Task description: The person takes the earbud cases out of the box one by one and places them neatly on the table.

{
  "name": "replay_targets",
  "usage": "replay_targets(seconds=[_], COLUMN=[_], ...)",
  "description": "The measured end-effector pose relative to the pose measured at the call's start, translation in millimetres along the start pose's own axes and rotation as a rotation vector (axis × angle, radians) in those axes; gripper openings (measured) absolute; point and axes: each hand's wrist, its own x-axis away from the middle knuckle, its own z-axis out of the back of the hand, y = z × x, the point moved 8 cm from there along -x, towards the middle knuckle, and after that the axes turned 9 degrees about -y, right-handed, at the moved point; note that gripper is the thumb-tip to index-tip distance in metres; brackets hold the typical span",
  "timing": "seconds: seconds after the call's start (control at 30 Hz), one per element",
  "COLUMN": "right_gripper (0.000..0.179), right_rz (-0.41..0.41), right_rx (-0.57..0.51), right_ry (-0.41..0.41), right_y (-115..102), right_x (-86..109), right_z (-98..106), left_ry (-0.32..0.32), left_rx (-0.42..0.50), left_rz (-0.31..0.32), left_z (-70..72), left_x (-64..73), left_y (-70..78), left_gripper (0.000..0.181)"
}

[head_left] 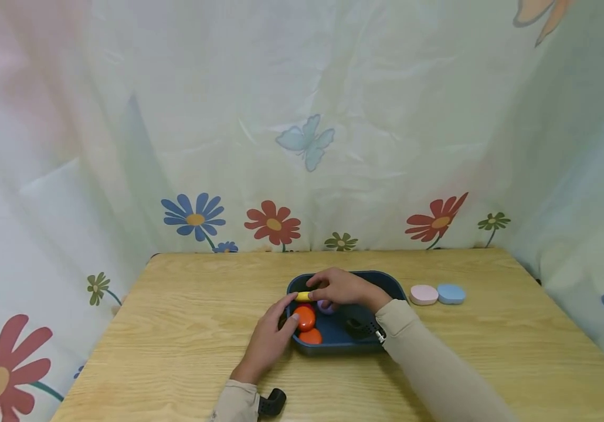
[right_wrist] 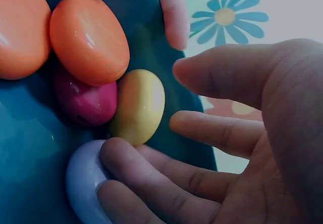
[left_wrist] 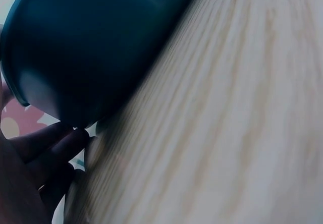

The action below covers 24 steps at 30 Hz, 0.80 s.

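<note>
Yellow piece [head_left: 304, 296] | long axis left-right, head view | right hand [head_left: 341, 287] near

Head looks down, wrists close, tray [head_left: 338, 327] shared

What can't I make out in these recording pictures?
Left wrist view: what the tray holds; its wall hides it.
Right wrist view: part of the purple piece, hidden by the right hand and bottom edge.
Right wrist view: the magenta piece's top, behind an orange piece.
</note>
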Motion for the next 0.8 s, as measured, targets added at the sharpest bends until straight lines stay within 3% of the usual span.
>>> replay_targets(seconds=[0.23,0.47,0.8], right_gripper=[0.038,0.028,0.022], right_rz=[-0.028,-0.004,-0.038], right_rx=[0.13,0.285,0.31], right_ry=[-0.023,-0.028,0.005], right_y=[-3,-15,-12], right_x=[-8.6,-19.1,-28.7], right_z=[-7,-6,-8], left_ry=[0.002,0.007,0.013], left_rx=[0.007,-0.029,-0.024], left_rz=[0.004,0.005,-0.014], left_z=[-1.1,2.7,2.0], left_x=[0.0,-0.2,-0.3], left_y=[-0.7,-0.5,1.8], left_gripper=[0.045,0.044,0.044])
